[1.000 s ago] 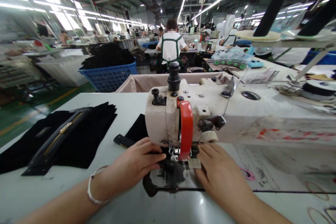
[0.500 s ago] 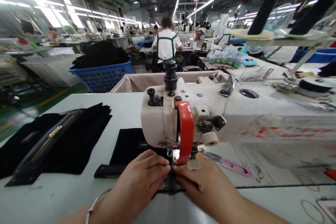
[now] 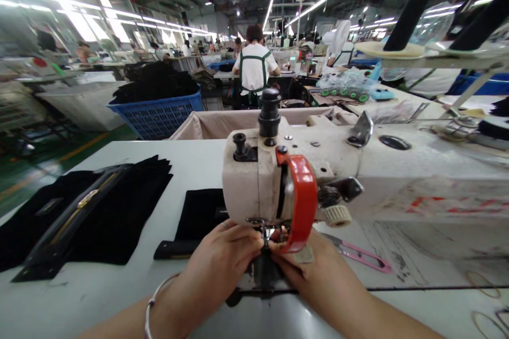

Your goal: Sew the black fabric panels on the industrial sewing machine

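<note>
A black fabric piece (image 3: 199,214) with a small label and a rolled zip edge lies flat to the left of the sewing machine's (image 3: 246,183) needle area. My left hand (image 3: 225,259), with a ring and a bangle, pinches its near edge just left of the presser foot (image 3: 266,235). Close against the foot's right side, my right hand (image 3: 318,265) has thumb and fingers closed on the same edge. The red guard (image 3: 304,204) covers part of those fingers. What lies right under the needle is mostly hidden by my fingertips.
To the left lies a stack of black fabric pieces (image 3: 115,217) with a zip strip on top. Pink-handled snips (image 3: 368,257) rest under the machine arm. Beyond the table stand a blue crate (image 3: 159,114) of dark cloth and a seated person (image 3: 254,66). Thread cones (image 3: 411,16) rise at right.
The view has shifted, so the machine sits further right. Both hands have moved slightly forward, closer to the presser foot, with the black fabric piece between them.
</note>
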`<state>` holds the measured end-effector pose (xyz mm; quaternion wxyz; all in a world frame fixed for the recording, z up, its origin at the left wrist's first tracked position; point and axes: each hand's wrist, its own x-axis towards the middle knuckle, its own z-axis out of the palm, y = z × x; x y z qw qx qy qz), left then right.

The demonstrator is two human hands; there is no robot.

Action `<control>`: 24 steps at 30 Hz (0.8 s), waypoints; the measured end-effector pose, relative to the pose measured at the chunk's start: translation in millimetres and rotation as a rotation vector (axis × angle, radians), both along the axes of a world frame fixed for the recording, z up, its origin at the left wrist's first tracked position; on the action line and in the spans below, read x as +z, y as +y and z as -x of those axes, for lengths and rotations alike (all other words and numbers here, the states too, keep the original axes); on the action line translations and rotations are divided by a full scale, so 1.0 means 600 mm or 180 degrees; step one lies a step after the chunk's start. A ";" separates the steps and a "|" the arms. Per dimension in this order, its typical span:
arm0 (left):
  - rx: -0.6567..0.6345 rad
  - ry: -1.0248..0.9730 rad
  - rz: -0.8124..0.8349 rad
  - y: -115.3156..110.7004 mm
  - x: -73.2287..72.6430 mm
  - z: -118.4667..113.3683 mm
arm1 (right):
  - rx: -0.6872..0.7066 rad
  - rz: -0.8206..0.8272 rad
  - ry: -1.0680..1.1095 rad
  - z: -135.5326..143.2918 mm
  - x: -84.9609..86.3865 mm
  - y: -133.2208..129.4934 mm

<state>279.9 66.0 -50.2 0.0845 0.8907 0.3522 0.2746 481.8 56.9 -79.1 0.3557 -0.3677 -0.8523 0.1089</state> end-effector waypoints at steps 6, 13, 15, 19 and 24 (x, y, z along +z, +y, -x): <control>0.0185 -0.0119 0.0185 0.015 -0.019 0.007 | -0.0194 0.0250 -0.0082 0.004 0.004 0.009; 0.0247 -0.0132 0.0152 0.016 -0.030 0.012 | -0.0211 0.0050 -0.0280 0.005 0.001 0.011; 0.0230 -0.0138 0.0129 0.016 -0.032 0.013 | -0.0264 0.0058 -0.0292 0.006 -0.002 0.010; 0.0241 -0.0176 0.0242 0.018 -0.036 0.015 | -0.0313 0.0062 -0.0333 0.007 -0.002 0.010; 0.0328 -0.0135 0.0185 0.020 -0.034 0.012 | -0.0332 0.0145 -0.0282 0.005 0.000 0.011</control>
